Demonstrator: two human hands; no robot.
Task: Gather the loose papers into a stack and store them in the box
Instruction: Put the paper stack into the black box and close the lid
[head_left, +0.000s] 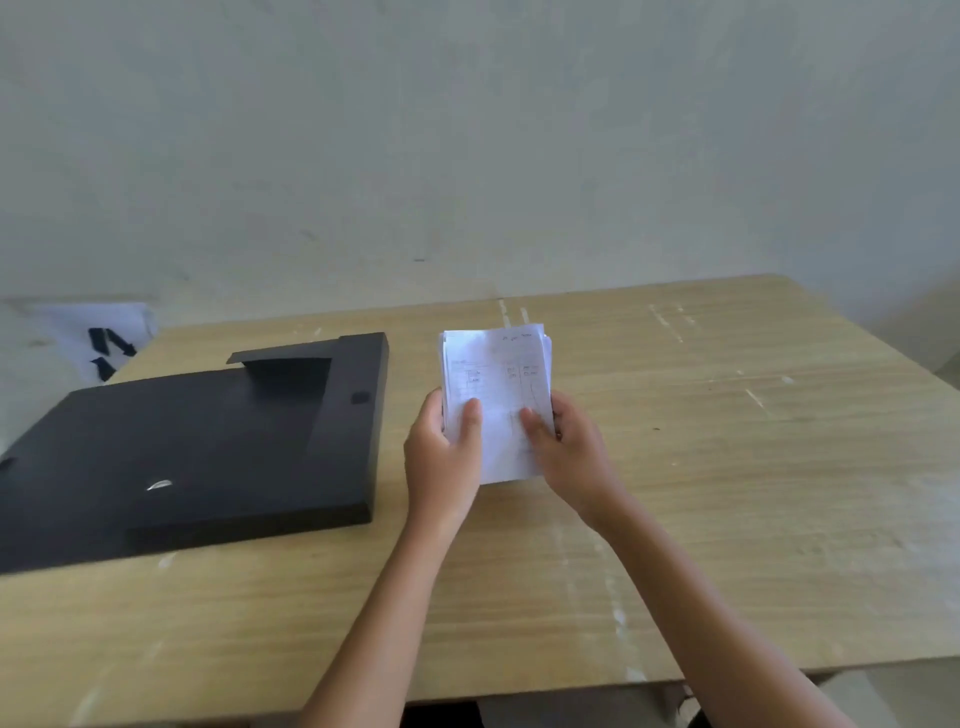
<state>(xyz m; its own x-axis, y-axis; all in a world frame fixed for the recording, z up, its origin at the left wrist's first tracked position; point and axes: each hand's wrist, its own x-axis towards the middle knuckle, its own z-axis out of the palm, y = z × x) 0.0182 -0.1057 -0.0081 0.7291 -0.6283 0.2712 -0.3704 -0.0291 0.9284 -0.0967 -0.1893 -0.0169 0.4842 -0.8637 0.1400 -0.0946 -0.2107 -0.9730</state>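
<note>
Papers (496, 395) stacked in both hands beside closed black box (208, 441)

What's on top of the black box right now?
Nothing rests on the box: its flap lies closed and bare. The papers are beside it, held above the table by the left hand and right hand. Its inside is hidden.
</note>
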